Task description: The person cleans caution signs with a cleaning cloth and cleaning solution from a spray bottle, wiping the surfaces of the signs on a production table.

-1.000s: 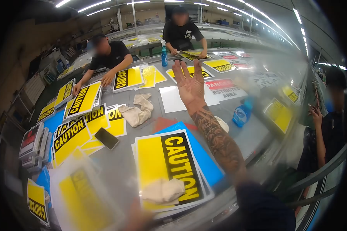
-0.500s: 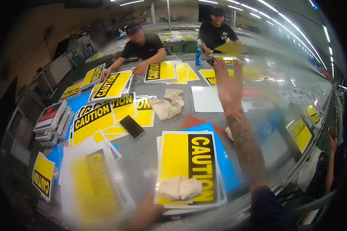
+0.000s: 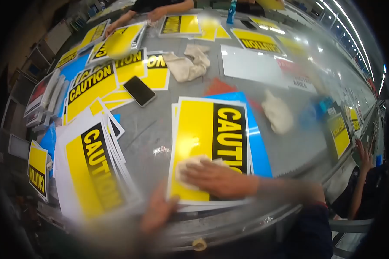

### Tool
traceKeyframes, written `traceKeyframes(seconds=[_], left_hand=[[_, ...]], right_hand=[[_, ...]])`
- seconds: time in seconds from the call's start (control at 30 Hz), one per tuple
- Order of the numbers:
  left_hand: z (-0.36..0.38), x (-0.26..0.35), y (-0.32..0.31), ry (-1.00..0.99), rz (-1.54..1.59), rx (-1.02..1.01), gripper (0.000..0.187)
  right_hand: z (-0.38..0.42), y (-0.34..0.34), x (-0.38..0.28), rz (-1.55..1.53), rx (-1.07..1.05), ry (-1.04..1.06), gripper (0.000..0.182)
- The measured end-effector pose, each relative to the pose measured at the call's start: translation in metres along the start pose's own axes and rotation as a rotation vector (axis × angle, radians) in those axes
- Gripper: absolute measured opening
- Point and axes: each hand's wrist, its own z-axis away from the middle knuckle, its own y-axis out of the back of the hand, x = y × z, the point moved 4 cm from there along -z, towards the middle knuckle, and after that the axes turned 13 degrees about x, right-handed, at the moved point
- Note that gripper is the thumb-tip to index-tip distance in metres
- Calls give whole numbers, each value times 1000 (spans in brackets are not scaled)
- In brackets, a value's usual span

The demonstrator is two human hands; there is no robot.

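A yellow and black CAUTION sign (image 3: 194, 129) tops a small stack in front of me, with its lettering running sideways. On its lower half lies a folded cream cloth (image 3: 186, 169). My right hand (image 3: 216, 178) is laid over this cloth, its fingers pressed down and partly covering it. At the stack's lower left edge is my left hand (image 3: 159, 210), somewhat blurred, its thumb and fingers apart at the sign's border. Under the stack, a blue sheet (image 3: 259, 151) sticks out to the right.
More CAUTION signs (image 3: 93, 159) lie in a pile on the left. A phone (image 3: 140, 90) and a crumpled cloth (image 3: 190, 64) rest farther back, and another cloth (image 3: 277, 112) lies to the right. Across the table are another person's arms (image 3: 168, 11); a hand (image 3: 365, 155) shows at far right.
My right hand has come down from its raised, outstretched position onto the cloth. My left hand remains near the stack's lower left edge. The view has tilted downward.
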Motion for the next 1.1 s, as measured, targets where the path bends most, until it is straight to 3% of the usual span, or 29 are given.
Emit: traceKeyframes(seconds=[0.07,0.1,0.13,0.2,0.37,0.47,0.5,0.6,0.63,0.77,0.87,0.9,0.93,1.0,1.03,1.07,1.1], left_hand=[[-1,5,-2,-48,-142,26,79],[-3,4,0,-99,-167,17,79],[-2,4,0,-117,-155,18,79],[-1,4,-2,-129,-147,17,80],[-1,9,-5,-48,-77,42,80],[2,17,-9,-42,-86,40,80],[0,13,-9,-42,-94,39,80],[-1,3,-2,-59,-94,52,78],[0,2,-3,-64,-71,61,78],[4,4,-11,-24,44,99,76],[3,-1,-8,-32,-23,93,76],[2,-1,-8,-19,-1,96,76],[2,0,-8,-4,18,95,76],[2,0,-9,-5,25,98,76],[4,1,-10,-24,14,105,76],[5,3,-10,-41,2,113,75],[6,7,-12,-48,2,102,74]], right_hand=[[0,3,49,197,157,-59,69],[-19,18,74,376,2,-204,66],[-14,30,103,374,230,-194,63],[-22,45,147,329,352,-364,55],[-52,21,109,168,151,-84,53],[-70,36,182,235,383,-243,52],[-78,35,192,212,325,-350,51],[-80,10,154,249,271,-107,51],[-84,9,136,202,203,-112,52],[-86,32,182,262,372,-297,52],[-75,5,133,137,330,-103,50],[-74,-1,99,73,221,-94,50],[-67,-4,74,77,134,59,50],[-59,9,87,125,123,145,51],[-60,25,111,27,183,-90,52],[-46,36,148,117,296,-112,53],[-32,26,184,16,367,-189,51]])
